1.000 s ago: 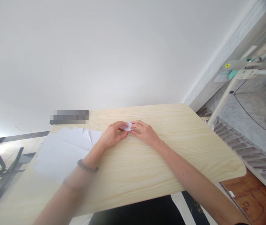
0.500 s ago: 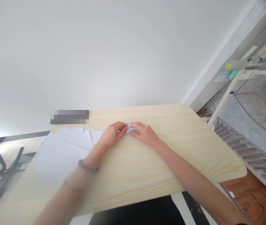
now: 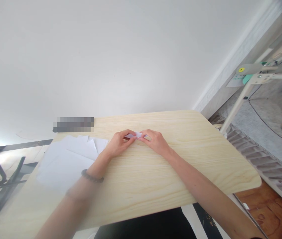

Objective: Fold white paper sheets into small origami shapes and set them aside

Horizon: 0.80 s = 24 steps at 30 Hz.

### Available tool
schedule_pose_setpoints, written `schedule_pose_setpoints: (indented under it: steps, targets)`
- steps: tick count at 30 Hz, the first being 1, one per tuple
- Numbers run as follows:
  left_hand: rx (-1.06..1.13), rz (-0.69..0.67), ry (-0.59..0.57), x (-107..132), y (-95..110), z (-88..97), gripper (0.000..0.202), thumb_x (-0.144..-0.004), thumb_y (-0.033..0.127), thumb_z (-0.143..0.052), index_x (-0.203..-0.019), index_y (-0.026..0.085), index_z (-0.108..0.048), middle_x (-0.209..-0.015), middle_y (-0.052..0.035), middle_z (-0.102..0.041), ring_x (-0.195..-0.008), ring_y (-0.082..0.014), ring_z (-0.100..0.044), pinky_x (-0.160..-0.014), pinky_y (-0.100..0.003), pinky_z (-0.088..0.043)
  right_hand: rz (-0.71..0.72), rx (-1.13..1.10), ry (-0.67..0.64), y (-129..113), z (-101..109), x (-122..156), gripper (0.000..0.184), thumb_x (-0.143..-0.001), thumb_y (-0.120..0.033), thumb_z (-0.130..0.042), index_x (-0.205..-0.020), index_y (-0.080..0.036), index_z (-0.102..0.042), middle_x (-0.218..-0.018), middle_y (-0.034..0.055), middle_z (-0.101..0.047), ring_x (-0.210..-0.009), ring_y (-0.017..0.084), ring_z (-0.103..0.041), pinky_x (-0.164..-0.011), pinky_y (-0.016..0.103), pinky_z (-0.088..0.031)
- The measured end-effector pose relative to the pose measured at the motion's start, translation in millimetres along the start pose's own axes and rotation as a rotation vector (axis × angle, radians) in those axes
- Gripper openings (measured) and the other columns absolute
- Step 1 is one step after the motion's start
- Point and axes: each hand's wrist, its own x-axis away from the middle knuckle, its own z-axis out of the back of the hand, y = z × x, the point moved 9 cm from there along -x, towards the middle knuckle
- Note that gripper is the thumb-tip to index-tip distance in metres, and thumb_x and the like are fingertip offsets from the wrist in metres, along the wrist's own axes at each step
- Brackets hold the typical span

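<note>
Two hands pinch one small paper

You hold a small white paper in the middle of the frame, just above or on the table; you can't tell if it touches the wood. Your left hand pinches its left end between thumb and fingers. Your right hand pinches its right end the same way. Your fingers hide much of it, so its full shape is hard to see.

Your left arm comes up from the lower left of the frame, and your right arm comes up from the lower right. Both wrists are low, and your fingertips point in at each other, nearly touching. A dark bracelet goes around your left wrist.

The table carries big white sheets too, spread over each other left of your left hand. Behind them, by the wall, is a dark blurred thing.
</note>
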Motion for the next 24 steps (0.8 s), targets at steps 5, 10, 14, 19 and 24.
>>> schedule_pose_setpoints:
  steps: [5, 10, 14, 19, 24]
  targets:
    - [0.082, 0.01, -0.063, -0.1, -5.6, -5.4, 0.037, -0.065, 0.04, -0.065, -0.094, 0.018, -0.056, -0.097, -0.0054, -0.063, -0.079, -0.0173, -0.061, -0.076, -0.031, -0.05, -0.017, -0.058, 0.023, 1.1, 1.8, 0.2, 0.015, -0.077, -0.034, -0.054, -0.079, -0.019, -0.058, -0.086, 0.0031, -0.065, -0.074, 0.014, -0.06, -0.069, 0.025, -0.046]
    - [0.042, 0.074, -0.006, -0.5, -13.8, 0.6, 0.029, -0.069, 0.042, -0.061, -0.085, 0.018, -0.059, -0.088, -0.0039, -0.065, -0.075, -0.0173, -0.062, -0.07, -0.028, -0.049, -0.037, -0.099, 0.035, 2.0, 1.9, -0.5, 0.015, -0.077, -0.034, -0.055, -0.076, -0.019, -0.058, -0.083, 0.0024, -0.065, -0.071, 0.014, -0.061, -0.064, 0.024, -0.046]
    - [0.02, 0.108, 0.032, 0.4, -16.0, 4.3, 0.028, -0.069, 0.042, -0.06, -0.083, 0.018, -0.059, -0.085, -0.0032, -0.066, -0.071, -0.0167, -0.062, -0.064, -0.025, -0.047, -0.045, -0.136, 0.06, 0.9, 3.8, -1.0, 0.015, -0.077, -0.033, -0.055, -0.074, -0.019, -0.058, -0.082, 0.0023, -0.065, -0.07, 0.013, -0.061, -0.064, 0.024, -0.047]
    - [0.08, 0.123, 0.059, 0.5, -16.6, 4.6, 0.029, -0.068, 0.043, -0.061, -0.081, 0.017, -0.059, -0.076, -0.0028, -0.065, -0.069, -0.0159, -0.06, -0.063, -0.025, -0.046, -0.103, -0.229, 0.057, 4.9, 1.5, -0.5, 0.016, -0.076, -0.035, -0.055, -0.074, -0.019, -0.057, -0.082, 0.0024, -0.065, -0.074, 0.015, -0.062, -0.068, 0.028, -0.05]
    - [0.19, 0.129, 0.073, -0.3, -17.4, 3.4, 0.028, -0.068, 0.041, -0.062, -0.08, 0.015, -0.058, -0.071, -0.0027, -0.064, -0.066, -0.0146, -0.059, -0.065, -0.026, -0.046, -0.151, -0.345, 0.058, 6.8, 2.0, -0.3, 0.017, -0.074, -0.036, -0.055, -0.072, -0.019, -0.054, -0.081, 0.003, -0.064, -0.075, 0.015, -0.062, -0.07, 0.029, -0.051]
